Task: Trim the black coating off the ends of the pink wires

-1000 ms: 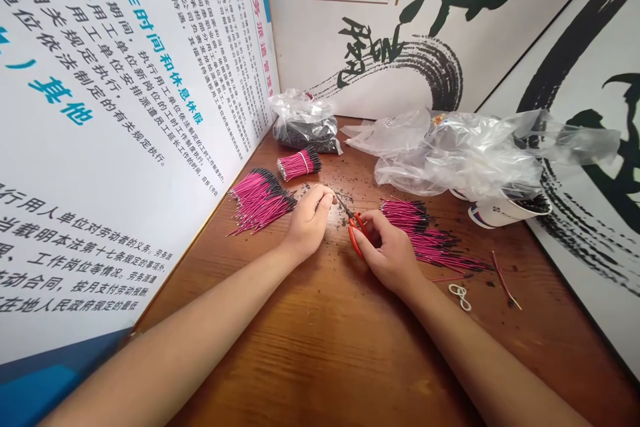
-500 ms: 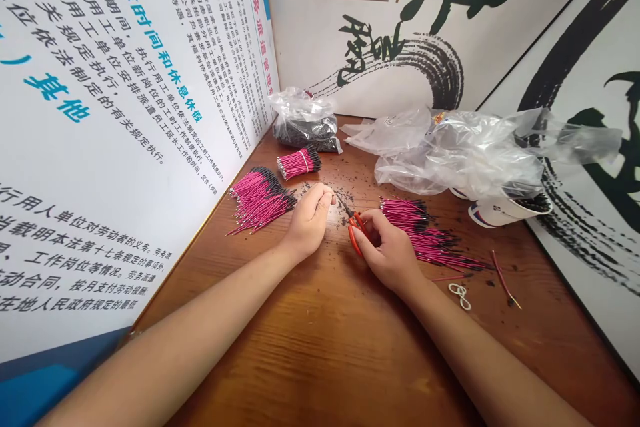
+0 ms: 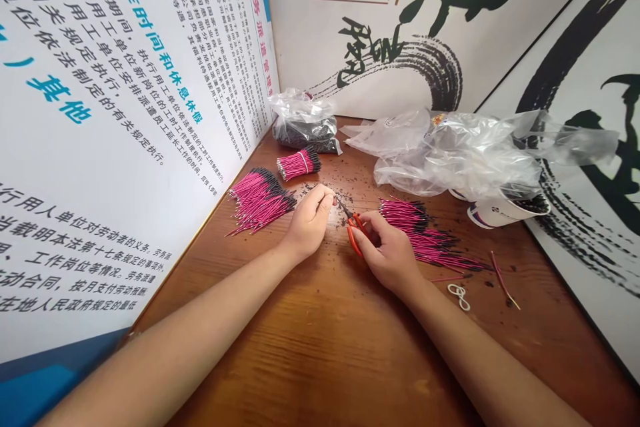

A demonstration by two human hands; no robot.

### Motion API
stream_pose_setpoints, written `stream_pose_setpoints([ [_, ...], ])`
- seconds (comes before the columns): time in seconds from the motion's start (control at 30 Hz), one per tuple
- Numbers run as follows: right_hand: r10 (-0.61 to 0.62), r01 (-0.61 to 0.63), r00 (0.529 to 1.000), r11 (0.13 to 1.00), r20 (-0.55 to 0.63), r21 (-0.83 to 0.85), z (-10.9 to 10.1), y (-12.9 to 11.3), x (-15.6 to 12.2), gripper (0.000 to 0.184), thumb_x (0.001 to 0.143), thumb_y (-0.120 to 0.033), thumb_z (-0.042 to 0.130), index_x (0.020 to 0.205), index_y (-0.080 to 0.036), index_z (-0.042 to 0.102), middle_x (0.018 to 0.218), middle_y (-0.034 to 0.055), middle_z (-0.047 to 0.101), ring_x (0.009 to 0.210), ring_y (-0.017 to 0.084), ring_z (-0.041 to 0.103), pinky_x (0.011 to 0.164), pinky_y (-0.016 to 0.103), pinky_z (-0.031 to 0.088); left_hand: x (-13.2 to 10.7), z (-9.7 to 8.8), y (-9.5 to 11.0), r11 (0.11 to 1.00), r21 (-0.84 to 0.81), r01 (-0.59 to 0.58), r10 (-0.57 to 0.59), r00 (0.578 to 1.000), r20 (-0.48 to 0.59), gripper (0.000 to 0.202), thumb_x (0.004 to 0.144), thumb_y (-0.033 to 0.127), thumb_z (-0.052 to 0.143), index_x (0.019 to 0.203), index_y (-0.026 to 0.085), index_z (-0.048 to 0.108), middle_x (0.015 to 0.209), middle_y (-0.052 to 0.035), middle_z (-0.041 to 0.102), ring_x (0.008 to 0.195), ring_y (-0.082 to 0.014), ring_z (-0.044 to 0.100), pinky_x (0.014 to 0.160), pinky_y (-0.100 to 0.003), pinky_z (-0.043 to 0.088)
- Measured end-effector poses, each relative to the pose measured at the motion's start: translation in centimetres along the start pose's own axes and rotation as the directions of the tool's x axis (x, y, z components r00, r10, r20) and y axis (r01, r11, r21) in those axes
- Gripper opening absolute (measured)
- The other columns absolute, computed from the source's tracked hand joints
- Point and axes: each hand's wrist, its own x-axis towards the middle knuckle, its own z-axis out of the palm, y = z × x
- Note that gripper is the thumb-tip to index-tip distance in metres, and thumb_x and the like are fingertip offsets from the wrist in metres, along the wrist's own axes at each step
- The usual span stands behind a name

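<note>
My right hand (image 3: 387, 250) is closed round red-handled scissors (image 3: 354, 228) whose blades point up-left toward my left hand (image 3: 310, 217). The left hand's fingers are pinched together at the blade tips; what they pinch is too small to make out. A loose pile of pink wires with black ends (image 3: 257, 199) lies left of the left hand. Another pile of pink wires (image 3: 427, 237) lies right of the right hand. A banded bundle of pink wires (image 3: 299, 163) sits behind the hands. Black specks are scattered on the wooden table (image 3: 325, 340) around the scissors.
A clear bag of black bits (image 3: 305, 123) stands at the back. Crumpled clear plastic (image 3: 460, 153) covers the right rear, over a white paper cup (image 3: 503, 212). A white rubber band (image 3: 459, 295) and a stray wire (image 3: 504, 280) lie at right. Printed boards (image 3: 115, 113) wall the table in.
Hardly anything has moved; the hands and scissors stay in the same spot, with only a slight shift of the view.
</note>
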Motion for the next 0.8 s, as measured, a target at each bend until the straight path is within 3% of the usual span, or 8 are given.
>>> stream_pose_setpoints([
  [0.8,0.018,-0.018,1.0,1.0,0.0,0.015,0.03,0.09,0.12,0.019,0.094,-0.041,0.054,0.093,-0.022,0.056,0.063,-0.0039,0.054,0.055,0.014,0.05,0.055,0.025,0.033,-0.05,0.12,-0.29,0.999,-0.024,0.026,-0.027,0.999,-0.026,0.012,0.096,0.023,0.044,0.086,0.019,0.051,0.081,-0.0001,0.052,0.078,-0.0143,0.048,0.074,-0.026,0.041],
])
